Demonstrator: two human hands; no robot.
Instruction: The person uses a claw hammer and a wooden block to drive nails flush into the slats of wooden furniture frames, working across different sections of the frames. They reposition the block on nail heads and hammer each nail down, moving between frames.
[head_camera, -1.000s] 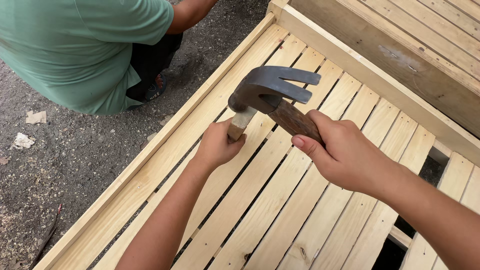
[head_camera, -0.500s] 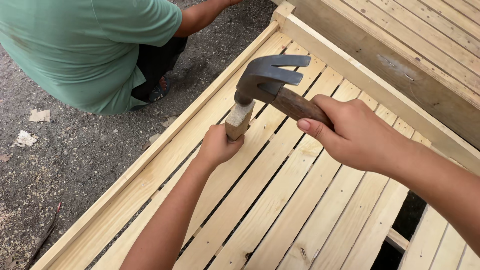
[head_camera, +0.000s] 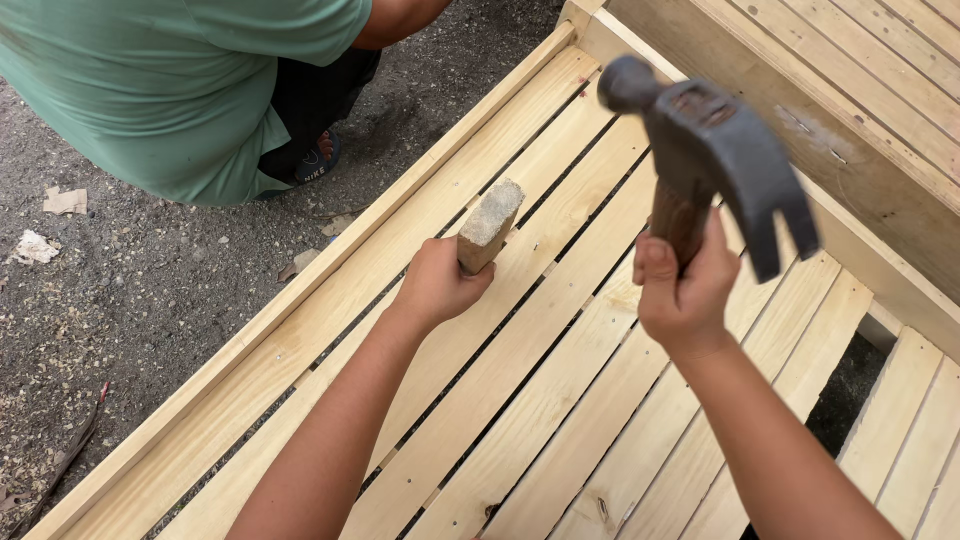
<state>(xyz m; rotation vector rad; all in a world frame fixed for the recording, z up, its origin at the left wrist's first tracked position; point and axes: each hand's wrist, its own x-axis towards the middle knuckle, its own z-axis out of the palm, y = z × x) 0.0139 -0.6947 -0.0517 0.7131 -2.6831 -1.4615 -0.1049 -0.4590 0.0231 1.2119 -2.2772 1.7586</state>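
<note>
You work in soft, even daylight with no glare; the pale slats (head_camera: 560, 330) are bright but not blown out. Shadows are faint and diffuse, darkest in the gaps between slats and under the seated person (head_camera: 180, 90). The hammer (head_camera: 715, 150) head is smeared by motion blur. Your left hand (head_camera: 435, 285), the block (head_camera: 488, 225) and the gravel (head_camera: 130, 300) stay sharp.

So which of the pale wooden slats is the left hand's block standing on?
The wooden block, held upright by the left hand, stands on the second slat in from the frame's outer rail; the other slats lie bare.
</note>
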